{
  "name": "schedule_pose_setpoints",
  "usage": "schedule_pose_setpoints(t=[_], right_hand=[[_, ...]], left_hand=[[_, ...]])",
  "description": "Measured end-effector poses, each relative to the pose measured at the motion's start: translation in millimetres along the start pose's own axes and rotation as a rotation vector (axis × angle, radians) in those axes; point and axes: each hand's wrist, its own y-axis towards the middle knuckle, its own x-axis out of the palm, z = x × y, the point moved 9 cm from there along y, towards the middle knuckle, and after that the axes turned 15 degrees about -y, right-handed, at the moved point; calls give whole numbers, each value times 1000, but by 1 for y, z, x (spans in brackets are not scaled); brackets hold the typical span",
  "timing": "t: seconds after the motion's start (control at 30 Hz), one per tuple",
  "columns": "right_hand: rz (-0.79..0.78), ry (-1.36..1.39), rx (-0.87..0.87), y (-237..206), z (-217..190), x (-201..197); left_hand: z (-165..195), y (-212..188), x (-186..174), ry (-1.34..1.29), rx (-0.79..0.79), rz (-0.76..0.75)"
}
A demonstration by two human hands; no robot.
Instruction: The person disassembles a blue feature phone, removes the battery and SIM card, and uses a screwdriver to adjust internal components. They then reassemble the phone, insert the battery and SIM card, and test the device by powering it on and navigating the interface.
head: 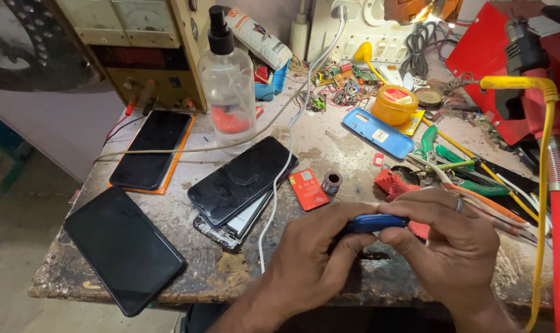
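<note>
Both my hands meet at the near edge of a worn workbench (pixel 187 271) around a small blue phone-like device (pixel 374 222). My left hand (pixel 311 256) grips its left end with thumb and fingers curled under it. My right hand (pixel 449 237), a ring on one finger, covers its right end from above. Only the device's blue top edge shows between the fingers. A loose blue back cover (pixel 378 132) lies farther back on the bench.
Three dark smartphones lie at left: one at the front corner (pixel 123 246), one on an orange case (pixel 152 149), one stacked on another (pixel 243 179). A clear spray bottle (pixel 227 77), white cable (pixel 280 179), red card (pixel 308 188), solder spool (pixel 332 182), yellow tin (pixel 394 105), pliers and screwdrivers (pixel 471 176) crowd the bench.
</note>
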Motion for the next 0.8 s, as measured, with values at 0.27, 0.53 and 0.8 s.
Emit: schedule_pose_setpoints(t=[0.27,0.53,0.8], right_hand=[[22,93,-23,-10,-11,7],[12,-83,-13,-5,-22,-1],[32,-135,72,-11,-13,-14]], left_hand=[[3,-11,1,10,52,22],[13,-12,5,193,180,6],[25,-4,5,385,214,-55]])
